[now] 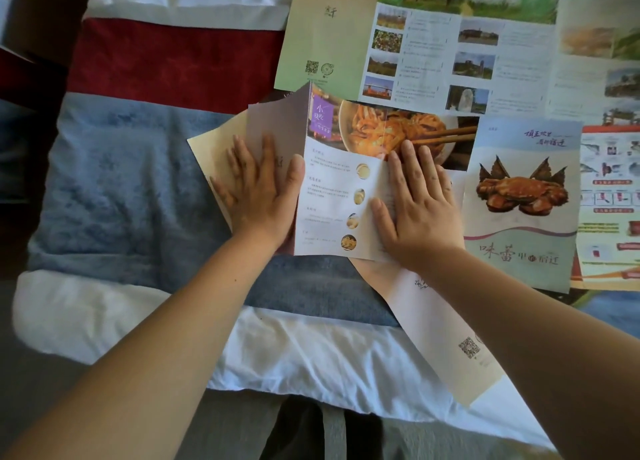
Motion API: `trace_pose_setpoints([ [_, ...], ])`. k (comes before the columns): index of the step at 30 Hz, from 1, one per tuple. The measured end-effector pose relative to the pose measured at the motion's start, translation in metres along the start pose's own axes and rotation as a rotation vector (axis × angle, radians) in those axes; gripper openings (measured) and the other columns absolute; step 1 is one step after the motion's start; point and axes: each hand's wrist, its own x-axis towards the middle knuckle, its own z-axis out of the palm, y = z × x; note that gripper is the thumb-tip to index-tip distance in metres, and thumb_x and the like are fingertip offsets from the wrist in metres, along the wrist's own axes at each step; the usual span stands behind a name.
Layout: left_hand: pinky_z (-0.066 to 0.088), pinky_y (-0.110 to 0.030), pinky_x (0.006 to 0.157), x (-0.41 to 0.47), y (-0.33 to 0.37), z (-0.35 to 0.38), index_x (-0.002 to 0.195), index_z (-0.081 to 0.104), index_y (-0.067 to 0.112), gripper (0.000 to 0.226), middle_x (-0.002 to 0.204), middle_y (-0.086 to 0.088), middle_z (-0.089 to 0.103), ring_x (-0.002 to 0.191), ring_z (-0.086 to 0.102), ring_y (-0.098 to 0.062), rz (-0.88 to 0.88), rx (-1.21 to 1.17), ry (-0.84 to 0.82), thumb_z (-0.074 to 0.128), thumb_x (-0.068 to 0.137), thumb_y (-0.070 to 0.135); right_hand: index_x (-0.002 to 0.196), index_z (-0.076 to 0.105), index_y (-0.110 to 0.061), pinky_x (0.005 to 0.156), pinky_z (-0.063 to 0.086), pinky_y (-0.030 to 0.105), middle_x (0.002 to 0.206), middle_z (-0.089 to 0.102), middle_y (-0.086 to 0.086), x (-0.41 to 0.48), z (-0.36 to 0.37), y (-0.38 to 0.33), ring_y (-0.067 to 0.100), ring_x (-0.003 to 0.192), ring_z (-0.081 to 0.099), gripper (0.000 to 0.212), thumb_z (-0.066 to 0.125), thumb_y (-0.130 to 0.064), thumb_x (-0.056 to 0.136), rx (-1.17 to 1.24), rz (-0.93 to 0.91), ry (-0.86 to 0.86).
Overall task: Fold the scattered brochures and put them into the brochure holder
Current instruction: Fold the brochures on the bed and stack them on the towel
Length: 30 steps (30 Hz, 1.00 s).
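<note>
A food brochure (332, 189) with a crab dish photo lies half folded in the middle of the bed. My left hand (258, 186) presses flat on its raised pale left panel, fingers spread. My right hand (417, 200) presses flat on the panel to the right, fingers straight. A crab brochure (523, 196) lies unfolded to the right. A large scenery brochure (433, 44) lies spread at the top. A pale folded brochure (446, 338) with a QR code lies under my right forearm. No brochure holder is in view.
The brochures rest on a bed with a blue runner (131, 189), a red band (166, 57) and white sheets (311, 355). More red and white leaflets (609, 200) lie at the right edge. The bed's near edge is just below my arms.
</note>
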Motion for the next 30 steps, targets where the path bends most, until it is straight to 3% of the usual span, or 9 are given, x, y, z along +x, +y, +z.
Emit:
trace_pose_setpoints([
  [6, -0.016, -0.063, 0.119, -0.033, 0.036, -0.006, 0.163, 0.010, 0.033, 0.115, 0.171, -0.008, -0.012, 0.157, -0.015, -0.027, 0.149, -0.128, 0.050, 0.001, 0.070, 0.099, 0.165, -0.003, -0.020, 0.129, -0.004, 0.042, 0.172, -0.012, 0.000, 0.000, -0.011, -0.002, 0.019, 0.158, -0.015, 0.078, 0.016, -0.063, 0.102, -0.002, 0.005, -0.063],
  [11, -0.012, -0.065, 0.120, -0.061, 0.076, 0.002, 0.163, 0.003, 0.034, 0.118, 0.170, -0.002, -0.018, 0.157, -0.016, -0.024, 0.259, -0.144, -0.041, 0.028, 0.068, 0.100, 0.166, 0.007, -0.022, 0.129, 0.003, 0.042, 0.173, -0.011, -0.002, 0.005, -0.038, 0.017, 0.018, 0.158, -0.015, 0.076, 0.045, -0.041, 0.102, 0.196, -0.046, -0.175],
  [13, -0.011, -0.066, 0.120, -0.068, 0.090, 0.011, 0.163, 0.002, 0.034, 0.114, 0.170, -0.002, -0.018, 0.157, -0.016, -0.026, 0.281, -0.120, -0.079, 0.033, 0.071, 0.093, 0.165, 0.009, -0.021, 0.125, -0.004, 0.040, 0.173, -0.010, 0.002, -0.004, -0.046, 0.039, 0.021, 0.158, -0.016, 0.072, 0.042, -0.037, 0.103, 0.097, -0.001, -0.139],
  [17, -0.012, -0.063, 0.121, -0.074, 0.115, 0.035, 0.163, 0.002, 0.039, 0.104, 0.171, -0.003, -0.014, 0.157, -0.011, -0.028, 0.306, -0.108, -0.090, 0.029, 0.076, 0.089, 0.165, 0.005, -0.030, 0.126, -0.011, 0.044, 0.172, -0.011, 0.004, -0.039, -0.054, 0.098, 0.026, 0.157, -0.016, 0.069, 0.022, -0.056, 0.103, -0.034, 0.157, -0.096],
  [23, -0.008, -0.063, 0.122, -0.077, 0.151, 0.087, 0.160, -0.009, 0.042, 0.100, 0.169, -0.004, -0.020, 0.157, -0.012, -0.033, 0.302, 0.090, -0.119, 0.028, 0.079, 0.088, 0.164, -0.003, -0.038, 0.129, 0.001, 0.048, 0.172, -0.012, -0.002, -0.080, -0.038, 0.135, 0.020, 0.158, -0.014, 0.067, 0.019, -0.060, 0.105, 0.016, 0.113, -0.044],
  [30, 0.001, -0.065, 0.122, -0.075, 0.147, 0.125, 0.163, 0.000, 0.036, 0.088, 0.171, -0.013, -0.007, 0.157, -0.006, -0.036, 0.406, 0.419, 0.068, 0.022, 0.090, 0.079, 0.165, 0.003, -0.032, 0.128, -0.005, 0.042, 0.173, -0.005, 0.003, -0.085, -0.021, 0.134, 0.022, 0.159, -0.010, 0.066, 0.023, -0.056, 0.107, 0.002, 0.111, 0.069],
])
